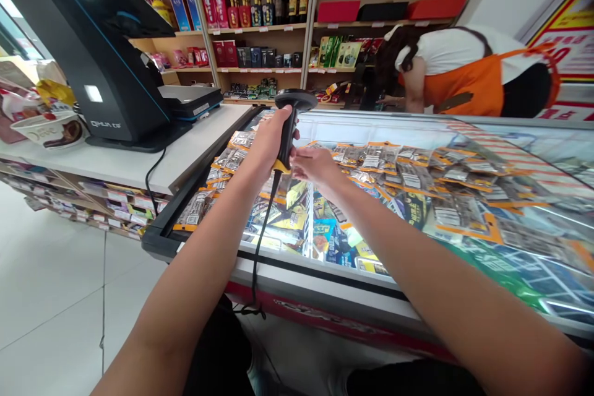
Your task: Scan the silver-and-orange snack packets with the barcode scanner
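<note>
My left hand (273,133) is wrapped round the handle of a black barcode scanner (286,136) with a yellow band at its base. The scanner is upright, its wide head at the top, and a black cable (264,229) hangs down from it. Close against the lower handle, my right hand (315,164) has its fingers bent together, fingertips at the scanner's side. Both hands are above a glass-topped chest freezer (334,281). Small clear packets with orange edges (378,158) lie in rows on the glass, and coloured packages show beneath it.
To the left, a white counter (199,136) carries a dark checkout machine (116,74) with a scale and a paper bowl (51,130). Shelves (260,28) of bottles and boxes stand behind. A person in an orange apron (464,86) bends beyond the freezer at right.
</note>
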Available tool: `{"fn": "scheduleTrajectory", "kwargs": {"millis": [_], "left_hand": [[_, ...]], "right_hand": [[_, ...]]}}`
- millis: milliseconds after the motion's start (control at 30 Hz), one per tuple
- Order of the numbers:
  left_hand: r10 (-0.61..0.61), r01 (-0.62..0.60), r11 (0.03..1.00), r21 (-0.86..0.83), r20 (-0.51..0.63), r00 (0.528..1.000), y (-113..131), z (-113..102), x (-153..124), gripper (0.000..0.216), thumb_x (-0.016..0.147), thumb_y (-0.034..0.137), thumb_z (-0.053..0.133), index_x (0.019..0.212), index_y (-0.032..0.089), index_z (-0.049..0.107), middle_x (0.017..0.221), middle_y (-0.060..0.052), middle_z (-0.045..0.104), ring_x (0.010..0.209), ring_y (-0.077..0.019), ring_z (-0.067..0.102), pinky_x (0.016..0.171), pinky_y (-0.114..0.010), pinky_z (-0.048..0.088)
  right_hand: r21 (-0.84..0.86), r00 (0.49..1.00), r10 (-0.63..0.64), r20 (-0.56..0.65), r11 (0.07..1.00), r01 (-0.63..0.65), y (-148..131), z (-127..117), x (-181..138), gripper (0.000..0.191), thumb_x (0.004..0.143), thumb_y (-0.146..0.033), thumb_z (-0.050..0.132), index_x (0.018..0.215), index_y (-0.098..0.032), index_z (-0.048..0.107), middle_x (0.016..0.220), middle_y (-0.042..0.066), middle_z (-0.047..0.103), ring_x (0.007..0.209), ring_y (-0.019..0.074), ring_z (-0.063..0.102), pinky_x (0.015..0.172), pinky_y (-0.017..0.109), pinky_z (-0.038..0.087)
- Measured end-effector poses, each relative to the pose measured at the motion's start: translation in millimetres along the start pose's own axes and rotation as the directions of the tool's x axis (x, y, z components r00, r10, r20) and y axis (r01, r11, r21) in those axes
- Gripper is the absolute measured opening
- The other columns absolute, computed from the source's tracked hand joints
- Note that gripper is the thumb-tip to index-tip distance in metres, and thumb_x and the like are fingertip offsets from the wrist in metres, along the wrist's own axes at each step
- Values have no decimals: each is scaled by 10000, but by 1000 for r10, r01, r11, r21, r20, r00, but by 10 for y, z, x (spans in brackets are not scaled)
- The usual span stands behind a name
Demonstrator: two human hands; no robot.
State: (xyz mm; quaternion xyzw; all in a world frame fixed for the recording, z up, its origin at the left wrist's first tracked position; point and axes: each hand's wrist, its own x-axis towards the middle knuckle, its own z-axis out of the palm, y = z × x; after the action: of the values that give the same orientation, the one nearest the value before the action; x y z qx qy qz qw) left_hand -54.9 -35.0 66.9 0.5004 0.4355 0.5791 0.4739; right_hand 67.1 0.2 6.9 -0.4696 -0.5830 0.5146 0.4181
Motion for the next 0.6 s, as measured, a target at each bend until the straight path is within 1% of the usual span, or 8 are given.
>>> {"fn": "scheduleTrajectory", "kwargs": {"millis": [33,100,200,267,400,467,600], "left_hand": [[-6,6,1000,5,4,1000,-4,6,3,392,971,570,497,987,194,605,673,5,610,444,-91,521,444,-230,358],[-8,8,1000,0,25,1000,-17,19,4,378,966,560,511,928,193,597,671,1,614,433,-91,522,435,-231,354],[-7,8,1000,-12,83,997,-58,35,0,350,954,525,532,862,191,579,670,-1,615,424,-92,523,425,-239,368],[-13,13,1000,2,131,991,-101,43,2,339,948,512,539,855,188,580,663,2,609,417,-90,519,425,-238,380],[-28,20,999,44,202,979,-171,56,13,339,951,503,517,862,184,591,665,1,614,404,-89,523,412,-233,382],[-48,37,998,56,213,976,-175,67,8,334,947,498,515,855,185,585,658,2,610,402,-89,524,409,-231,384],[-84,67,994,81,226,971,-155,97,-24,325,943,488,512,851,184,579,663,5,610,404,-86,521,415,-224,394]], "right_hand": [[73,999,14,-34,997,-12,-25,-116,32,113,812,-149,721,911,-202,717,783,9,696,694,136,663,719,295,584],[151,993,-7,-121,988,25,-62,-337,99,161,828,-146,719,976,-207,737,791,-4,685,673,113,634,719,285,582],[182,965,-64,-253,977,112,-90,-603,197,163,850,-156,701,991,-222,749,828,-11,681,671,102,612,679,262,563],[196,949,-82,-306,970,147,-95,-729,252,153,855,-171,692,987,-232,742,866,-12,691,689,103,619,667,250,554],[210,924,-90,-372,961,178,-94,-890,322,142,844,-182,674,970,-232,716,876,-14,693,691,107,626,605,226,522],[211,912,-88,-400,960,185,-90,-936,341,148,833,-177,666,965,-228,710,853,-19,677,663,102,605,578,220,504],[201,903,-95,-420,960,195,-77,-969,372,159,807,-182,664,953,-232,701,822,-31,646,654,98,585,589,222,497]]}}
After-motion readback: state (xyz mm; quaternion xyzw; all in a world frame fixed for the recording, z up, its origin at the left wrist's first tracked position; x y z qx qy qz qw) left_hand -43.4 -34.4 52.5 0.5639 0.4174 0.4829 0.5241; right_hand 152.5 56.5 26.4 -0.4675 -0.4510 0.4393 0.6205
